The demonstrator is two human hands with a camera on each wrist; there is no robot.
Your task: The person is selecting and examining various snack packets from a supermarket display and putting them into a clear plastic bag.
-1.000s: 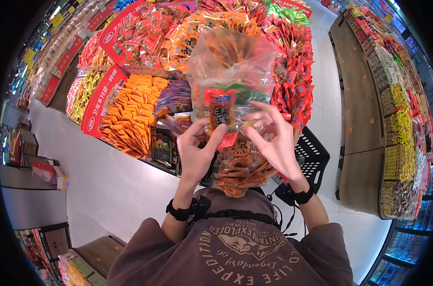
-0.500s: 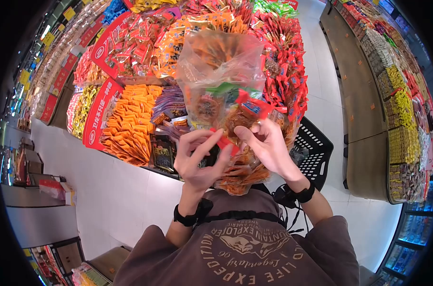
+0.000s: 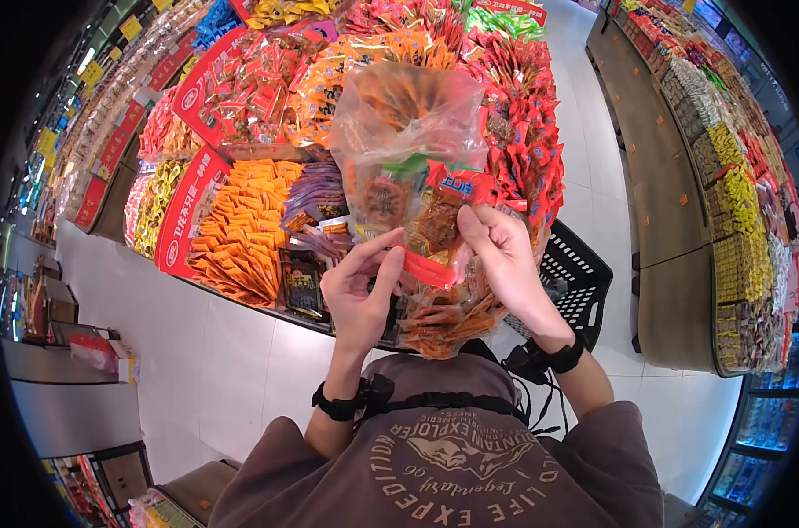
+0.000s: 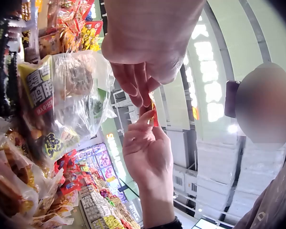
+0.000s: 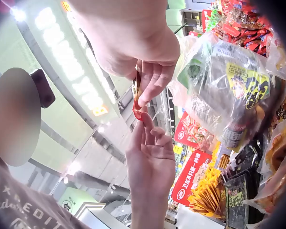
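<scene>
Both hands hold a small snack packet with red ends, a blue-and-white logo and a see-through middle showing brown food. My left hand pinches its lower left end between thumb and fingers. On its right edge, my right hand grips with the thumb on top. The wrist views show the packet edge-on between the two hands. Just beyond it, a clear plastic bag with several packets inside rests upon the snack display; a yellow-and-grey packet shows through its side in the left wrist view.
Orange packets and red packets fill the display around the bag. Bagged brown snacks lie at its near edge, close to my body. A black basket stands at the right. Stocked shelves line the aisle.
The packet has turned from a dark-labelled face to its see-through face. My left hand came away from its side during the turn and now pinches the lower end.
</scene>
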